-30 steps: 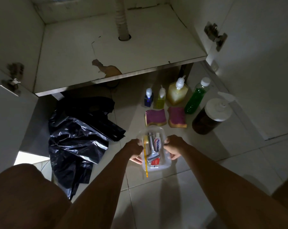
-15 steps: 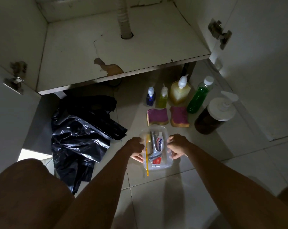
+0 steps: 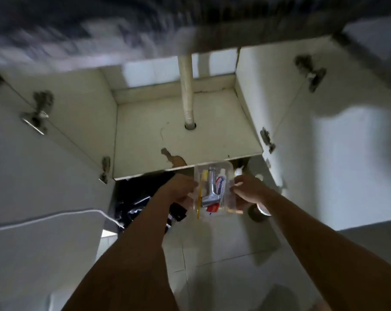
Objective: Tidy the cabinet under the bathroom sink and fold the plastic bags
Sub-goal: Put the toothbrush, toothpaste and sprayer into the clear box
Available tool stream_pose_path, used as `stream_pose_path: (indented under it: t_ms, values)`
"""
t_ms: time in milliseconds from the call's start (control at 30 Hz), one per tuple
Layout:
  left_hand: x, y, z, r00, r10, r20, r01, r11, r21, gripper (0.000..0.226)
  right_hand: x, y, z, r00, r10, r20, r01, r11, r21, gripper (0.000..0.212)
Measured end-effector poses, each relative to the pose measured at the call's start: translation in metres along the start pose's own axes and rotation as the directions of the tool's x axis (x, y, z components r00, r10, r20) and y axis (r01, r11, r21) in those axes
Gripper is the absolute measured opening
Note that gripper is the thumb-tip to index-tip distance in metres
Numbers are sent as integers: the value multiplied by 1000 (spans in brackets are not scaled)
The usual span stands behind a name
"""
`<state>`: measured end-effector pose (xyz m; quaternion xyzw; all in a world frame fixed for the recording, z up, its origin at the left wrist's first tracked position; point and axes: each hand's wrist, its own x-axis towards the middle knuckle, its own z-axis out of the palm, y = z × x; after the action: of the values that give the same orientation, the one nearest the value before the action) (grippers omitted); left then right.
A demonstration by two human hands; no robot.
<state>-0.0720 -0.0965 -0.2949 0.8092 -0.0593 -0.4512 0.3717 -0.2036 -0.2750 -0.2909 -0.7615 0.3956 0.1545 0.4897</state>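
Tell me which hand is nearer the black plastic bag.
Left. The left hand grips the clear tray at its left edge, toward the bag; the right hand grips its right edge, beyond the tray.

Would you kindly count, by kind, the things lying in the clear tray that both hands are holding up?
In the clear tray:
Metal tap: 1
Toothpaste tube: 1
Yellow stick, too thin to identify: 1
Total: 3
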Motion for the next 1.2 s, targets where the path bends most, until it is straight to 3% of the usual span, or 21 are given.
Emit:
stream_pose_path:
  t_ms: [267,433,567,667,1000,1200]
  values:
    - [-189,164,-79,1000,1,-30,-2,1000,-24,6,-163,-168,-128,992,-116,40,121,979,-164,23]
    - [-303,213,-111,1000,-28,-3,27,996,-88,9,-255,-230,-170,982,-148,115,175,944,-281,29]
    - [-376,247,-141,997,-19,-70,14,998,-69,14,-317,-279,-187,958,-250,141,277,932,-234,24]
    - [-411,260,-162,991,-13,-136,9,999,-31,22,-340,-311,-188,930,-327,169,363,889,-278,21]
    - [-478,254,-277,909,-34,-415,-22,992,-128,16,-379,-441,-138,869,-418,265,453,887,-85,21]
    - [-442,244,-347,860,-104,-500,-61,951,-303,43,-338,-503,-82,862,-439,254,460,887,-28,33]
